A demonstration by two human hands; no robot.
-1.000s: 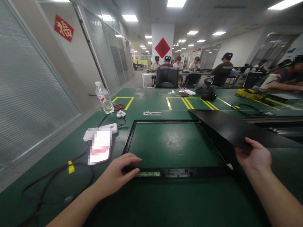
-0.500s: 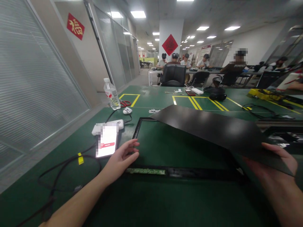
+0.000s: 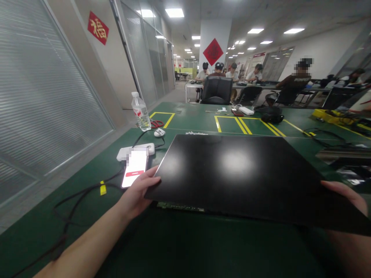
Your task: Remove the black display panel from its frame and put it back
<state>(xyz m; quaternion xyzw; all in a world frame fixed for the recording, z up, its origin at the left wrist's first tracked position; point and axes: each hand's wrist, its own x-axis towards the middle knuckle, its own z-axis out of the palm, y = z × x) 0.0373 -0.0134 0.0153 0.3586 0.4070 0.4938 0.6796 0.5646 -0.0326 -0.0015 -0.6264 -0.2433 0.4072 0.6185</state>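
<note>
You have the black panel [image 3: 228, 185] tilted above the table [image 3: 203, 251], left hand [image 3: 136, 195] clamped on its left edge, right hand [image 3: 349, 197] on its right. Green tabletop stretches from its near edge toward you; a circuit board [image 3: 179, 207] shows beneath that edge. The phone [image 3: 133, 172] crowds your left hand; the bottle [image 3: 141, 116] stands far left.

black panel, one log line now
black panel; left hand: grip at left edge; right hand: grip at right edge; green circuit board: partly hidden
</note>
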